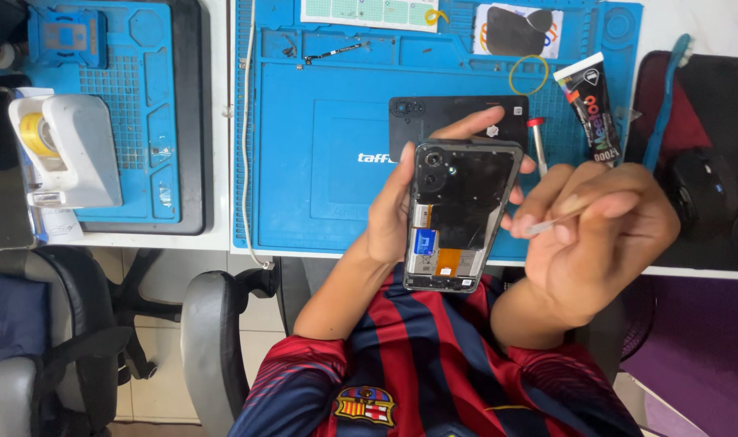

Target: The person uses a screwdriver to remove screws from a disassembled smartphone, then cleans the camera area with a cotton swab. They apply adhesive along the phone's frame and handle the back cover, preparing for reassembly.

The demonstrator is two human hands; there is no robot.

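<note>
Now, counted as we see them from the head camera:

Hands: two, both ours.
Left hand: we curl it around one opened phone, fingers wrapped behind and showing at its far edge, holding it upright over the mat's near edge.
Right hand: we close it in a pinch on one thin pale tool, whose tip points toward the phone's right side, just beside it; touching or not, we cannot tell.
Opened phone: one, back off, with a blue part and an orange part showing inside.
Back cover: one, dark, flat on the mat behind the phone.
Blue mats: two, the large one under our hands, a smaller one to the left.
Glue tube: one, black, at the mat's right.
Screwdriver: one, red-capped, beside the cover.
Tape dispenser: one, white, far left.
</note>
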